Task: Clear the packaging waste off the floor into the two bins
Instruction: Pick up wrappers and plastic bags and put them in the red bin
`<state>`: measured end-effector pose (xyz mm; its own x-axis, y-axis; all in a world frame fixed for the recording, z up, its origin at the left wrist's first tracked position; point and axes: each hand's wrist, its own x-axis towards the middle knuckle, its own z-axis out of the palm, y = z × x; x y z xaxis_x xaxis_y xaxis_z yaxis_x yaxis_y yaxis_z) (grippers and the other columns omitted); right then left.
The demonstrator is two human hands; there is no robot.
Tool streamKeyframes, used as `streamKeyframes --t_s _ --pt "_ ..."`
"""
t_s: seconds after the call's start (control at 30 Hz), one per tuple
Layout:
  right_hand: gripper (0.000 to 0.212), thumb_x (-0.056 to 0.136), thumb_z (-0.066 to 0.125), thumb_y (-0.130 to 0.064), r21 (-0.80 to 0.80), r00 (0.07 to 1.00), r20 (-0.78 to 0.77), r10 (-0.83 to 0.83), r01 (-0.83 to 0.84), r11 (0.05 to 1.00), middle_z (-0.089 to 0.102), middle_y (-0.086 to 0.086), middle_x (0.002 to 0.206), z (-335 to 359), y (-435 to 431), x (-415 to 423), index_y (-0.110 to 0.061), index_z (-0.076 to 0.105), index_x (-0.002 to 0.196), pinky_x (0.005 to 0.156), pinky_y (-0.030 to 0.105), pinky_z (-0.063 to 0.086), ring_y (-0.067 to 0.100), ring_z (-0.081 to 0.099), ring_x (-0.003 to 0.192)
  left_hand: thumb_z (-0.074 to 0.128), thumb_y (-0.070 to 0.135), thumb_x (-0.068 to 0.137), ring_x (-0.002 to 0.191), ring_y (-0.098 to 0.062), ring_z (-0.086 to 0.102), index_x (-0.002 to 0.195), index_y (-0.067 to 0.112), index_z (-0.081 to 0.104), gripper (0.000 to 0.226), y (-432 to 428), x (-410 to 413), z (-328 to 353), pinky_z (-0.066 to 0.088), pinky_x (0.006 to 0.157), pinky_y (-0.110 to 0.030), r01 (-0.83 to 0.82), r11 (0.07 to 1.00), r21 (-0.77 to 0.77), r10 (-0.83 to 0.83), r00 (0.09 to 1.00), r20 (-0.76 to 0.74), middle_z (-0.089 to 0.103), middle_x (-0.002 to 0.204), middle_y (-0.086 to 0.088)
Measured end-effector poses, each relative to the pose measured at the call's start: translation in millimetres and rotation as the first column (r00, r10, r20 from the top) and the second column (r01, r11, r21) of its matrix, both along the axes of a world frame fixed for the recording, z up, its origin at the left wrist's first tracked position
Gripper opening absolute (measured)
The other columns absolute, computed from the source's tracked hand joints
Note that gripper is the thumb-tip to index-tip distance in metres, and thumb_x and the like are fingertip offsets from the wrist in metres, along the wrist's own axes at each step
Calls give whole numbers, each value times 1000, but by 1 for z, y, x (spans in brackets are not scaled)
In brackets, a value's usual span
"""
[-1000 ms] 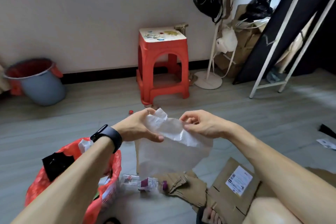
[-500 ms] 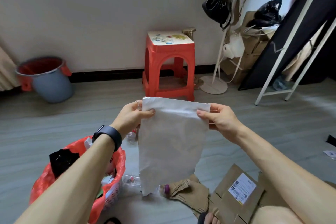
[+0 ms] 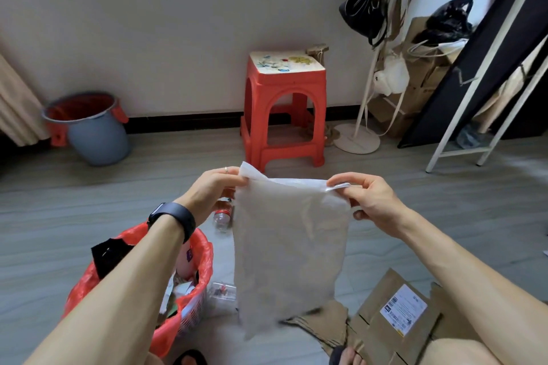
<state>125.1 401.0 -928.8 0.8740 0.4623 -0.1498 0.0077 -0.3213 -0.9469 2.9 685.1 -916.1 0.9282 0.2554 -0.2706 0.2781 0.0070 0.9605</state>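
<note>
Head view: one red stool [image 3: 284, 104] stands at the wall. Two bins show: a blue bin [image 3: 95, 136] far left by the wall and a red-lined basket [image 3: 192, 302] under the left forearm. One plastic bottle [image 3: 222, 216] lies on the floor, partly hidden behind the white bag [image 3: 287, 252]; flattened cardboard [image 3: 382, 293] lies lower right. The left hand [image 3: 213, 190] and right hand [image 3: 367, 201] each pinch a top corner of the bag, which hangs in the air between them.
</note>
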Motion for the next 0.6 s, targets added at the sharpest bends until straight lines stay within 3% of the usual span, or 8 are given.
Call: streamKeyframes --t_s 0.1,0.17,0.3,0.4,0.47,0.6 --pt "26 95 56 -5 55 998 -69 0 4 999 56 -8 61 0 -1 2 -19 77 93 48 24 29 9 39 52 64 5 90 57 -11 54 96 22 69 18 7 -3 -2 38 53 -21 54 997 -52 -55 998 -15 65 79 0" --pt "27 97 56 -4 113 989 -147 19 -2 994 60 -5 65 2 1 1 -20 77 90 53 26 32 9 44 52 61 -2 90 51 -10 52 98 20 67 23 9 -2 -2 38 49 -19 54 995 -84 -54 999 9 65 73 -1" --pt "34 97 47 -6 131 961 -261 88 -55 990 67 6 89 5 2 2 -18 78 90 63 32 37 18 55 74 59 -4 90 55 -12 49 76 21 72 31 16 -1 -9 41 51 -20 -2 996 -87 0 1000 -18 59 73 -3" --pt "33 94 48 -18 148 947 -291 134 -94 984 68 10 99 8 -1 5 -10 78 103 75 33 46 23 60 84 71 12 67 63 -16 54 67 20 73 8 16 -3 -10 41 59 -25 -6 997 -71 0 997 -83 61 80 -6" --pt "27 95 59 -27 135 955 -261 143 -110 985 72 6 102 8 -1 4 -10 77 107 80 34 51 21 65 87 66 21 59 63 -16 55 73 17 68 15 17 -5 -8 41 58 -25 17 992 -124 -30 994 -103 62 77 -4" --pt "18 85 75 -7 117 981 -180 77 -57 991 75 4 92 -1 0 4 -9 77 103 76 31 57 19 67 83 69 34 64 71 -19 56 83 17 67 26 16 -6 -6 42 64 -28 106 988 -110 -118 987 -106 65 84 -6"
